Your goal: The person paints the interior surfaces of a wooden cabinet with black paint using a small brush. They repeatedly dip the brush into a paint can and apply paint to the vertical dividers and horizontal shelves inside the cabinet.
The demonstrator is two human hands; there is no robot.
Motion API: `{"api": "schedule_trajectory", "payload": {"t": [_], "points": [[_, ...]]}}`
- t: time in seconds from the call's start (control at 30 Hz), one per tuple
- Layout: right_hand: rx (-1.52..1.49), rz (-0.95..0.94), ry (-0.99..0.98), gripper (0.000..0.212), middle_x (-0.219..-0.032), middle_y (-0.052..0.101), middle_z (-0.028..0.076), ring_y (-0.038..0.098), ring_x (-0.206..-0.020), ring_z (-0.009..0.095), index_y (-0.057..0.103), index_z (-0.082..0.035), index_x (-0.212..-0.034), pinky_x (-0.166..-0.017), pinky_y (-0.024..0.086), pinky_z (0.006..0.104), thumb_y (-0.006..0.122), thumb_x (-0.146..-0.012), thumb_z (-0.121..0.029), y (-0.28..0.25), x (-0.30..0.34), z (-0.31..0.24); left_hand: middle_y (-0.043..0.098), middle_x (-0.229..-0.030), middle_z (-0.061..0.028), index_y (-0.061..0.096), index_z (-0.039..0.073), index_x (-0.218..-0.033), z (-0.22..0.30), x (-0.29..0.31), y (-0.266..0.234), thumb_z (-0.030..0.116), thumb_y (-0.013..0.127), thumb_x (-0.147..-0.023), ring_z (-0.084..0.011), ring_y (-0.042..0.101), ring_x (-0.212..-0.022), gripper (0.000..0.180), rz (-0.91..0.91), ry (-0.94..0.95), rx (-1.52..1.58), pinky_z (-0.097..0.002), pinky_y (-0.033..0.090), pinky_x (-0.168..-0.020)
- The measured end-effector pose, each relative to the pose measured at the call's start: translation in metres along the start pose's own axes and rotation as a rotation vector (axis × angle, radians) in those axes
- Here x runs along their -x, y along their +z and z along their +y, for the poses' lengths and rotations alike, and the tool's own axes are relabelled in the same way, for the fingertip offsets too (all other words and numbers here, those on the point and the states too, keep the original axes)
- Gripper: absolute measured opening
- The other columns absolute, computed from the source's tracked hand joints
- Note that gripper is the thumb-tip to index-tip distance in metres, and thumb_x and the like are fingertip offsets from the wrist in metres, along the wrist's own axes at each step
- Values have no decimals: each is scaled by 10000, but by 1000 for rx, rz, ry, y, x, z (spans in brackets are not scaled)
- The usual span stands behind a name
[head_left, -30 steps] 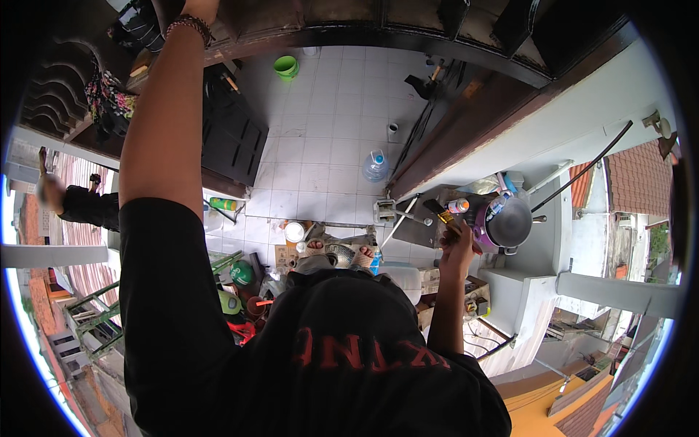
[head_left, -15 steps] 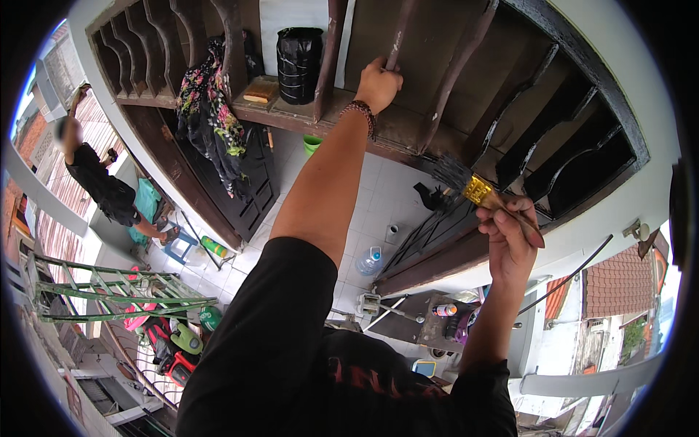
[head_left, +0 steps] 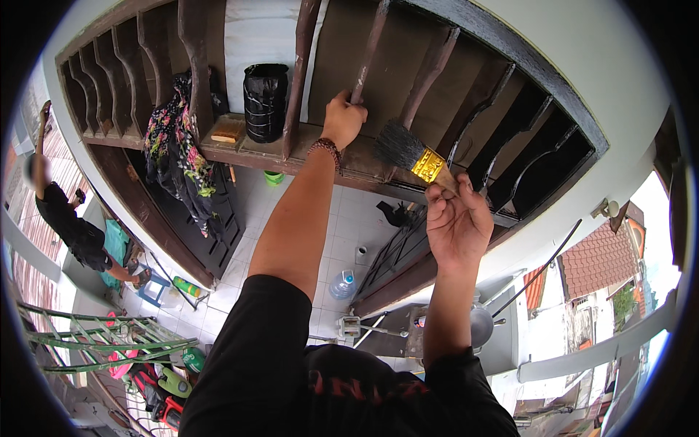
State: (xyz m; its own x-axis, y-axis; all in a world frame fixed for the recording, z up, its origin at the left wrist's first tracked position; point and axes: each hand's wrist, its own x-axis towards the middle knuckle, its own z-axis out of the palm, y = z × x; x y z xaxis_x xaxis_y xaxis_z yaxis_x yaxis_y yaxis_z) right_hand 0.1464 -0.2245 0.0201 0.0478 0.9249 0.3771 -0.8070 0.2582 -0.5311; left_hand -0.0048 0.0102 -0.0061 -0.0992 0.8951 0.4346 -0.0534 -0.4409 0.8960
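My left hand is closed around the lower part of a brown wooden slat in the slatted frame above a doorway. My right hand holds a wide paintbrush by its wooden handle, palm turned up. The brush has dark bristles and a gold-coloured ferrule. Its bristles overlap the foot of the neighbouring brown slat; whether they touch it I cannot tell. Slats farther right look black. A black, paint-streaked container stands on the ledge left of my left hand, beside a small wooden block.
A floral cloth hangs over the ledge. Below are a green bucket, a water jug and open dark doors. Another person is at far left, above a green ladder.
My right hand has brought the brush up and left towards the slats, its palm now turned more upward. The whole view has shifted. My left hand keeps hold of the same slat.
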Motion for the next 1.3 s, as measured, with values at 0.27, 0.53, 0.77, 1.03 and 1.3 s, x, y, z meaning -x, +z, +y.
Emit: {"api": "schedule_trajectory", "payload": {"t": [0.27, 0.53, 0.77, 1.03, 1.3], "points": [[-136, 33, -81, 312, -1004, 667, 260, 706, -895, 356, 614, 26, -1023, -750, 628, 337, 560, -976, -277, -2, 26, -12, 640, -724, -111, 615, -69, -1003, -10, -6, 3, 15, 575, -744, -153, 599, -631, 275, -91, -48, 80, -288, 466, -591], [-88, 77, -220, 358, -1025, 664, 275, 695, -920, 367, 633, -1, -987, -747, 621, 349, 547, -978, -349, -8, 45, -34, 626, -719, -100, 600, -63, -1029, -11, -8, 4, 36, 554, -755, -171, 601, -634, 294, -89, -58, 81, -300, 477, -622], [74, 392, -284, 244, -1057, 662, 236, 688, -936, 360, 618, -23, -1021, -774, 607, 363, 632, -882, -223, -87, 98, -43, 618, -710, -91, 593, -58, -1058, -18, -13, 1, 58, 545, -742, -182, 609, -636, 340, -97, -29, 51, -306, 491, -637], [72, 511, -217, 162, -1172, 646, 207, 676, -1019, 344, 634, -46, -985, -852, 602, 367, 645, -827, -80, -171, 172, -40, 598, -738, -94, 578, -53, -1059, -8, -3, 2, 38, 528, -772, -178, 589, -640, 305, -114, -71, 92, -309, 489, -617], [277, 519, -223, 189, -1148, 642, 218, 677, -1014, 322, 559, -23, -994, -839, 602, 373, 617, -815, -9, -164, 165, -50, 608, -742, -96, 586, -55, -1043, -15, -10, 1, 31, 529, -756, -181, 592, -630, 305, -89, -47, 60, -314, 487, -602]]}}
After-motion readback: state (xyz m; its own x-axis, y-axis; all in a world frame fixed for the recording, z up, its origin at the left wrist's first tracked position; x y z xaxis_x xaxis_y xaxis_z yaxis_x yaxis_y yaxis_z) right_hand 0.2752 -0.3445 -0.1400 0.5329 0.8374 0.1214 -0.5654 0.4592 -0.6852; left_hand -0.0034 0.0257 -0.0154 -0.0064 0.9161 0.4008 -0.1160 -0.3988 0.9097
